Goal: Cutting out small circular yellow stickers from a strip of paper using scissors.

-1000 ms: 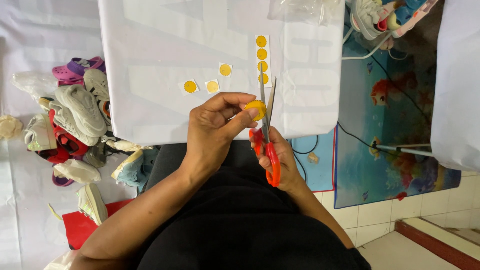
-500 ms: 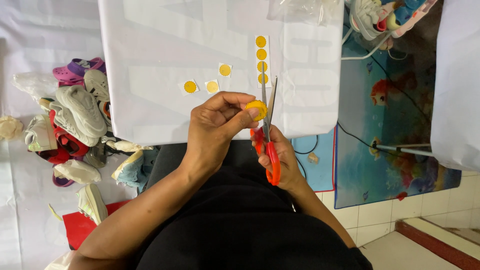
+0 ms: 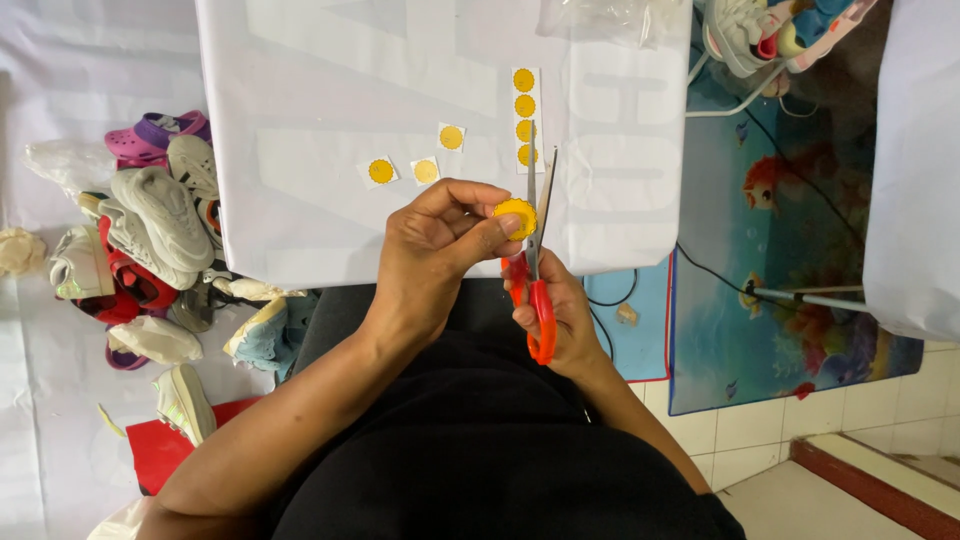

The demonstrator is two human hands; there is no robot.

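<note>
A person trims a yellow sticker disc (image 3: 515, 212) with red-handled scissors (image 3: 537, 262) just above the near edge of a white table (image 3: 300, 120). The left hand (image 3: 440, 245) pinches the disc between thumb and fingertips; the right hand (image 3: 560, 315) is closed through the handles, blades parted beside it. Since a second ago little has moved, suggesting the cut is mid-stroke. On the table beyond the disc lie a strip of yellow stickers (image 3: 524, 115) and three cut squares (image 3: 425, 165).
</note>
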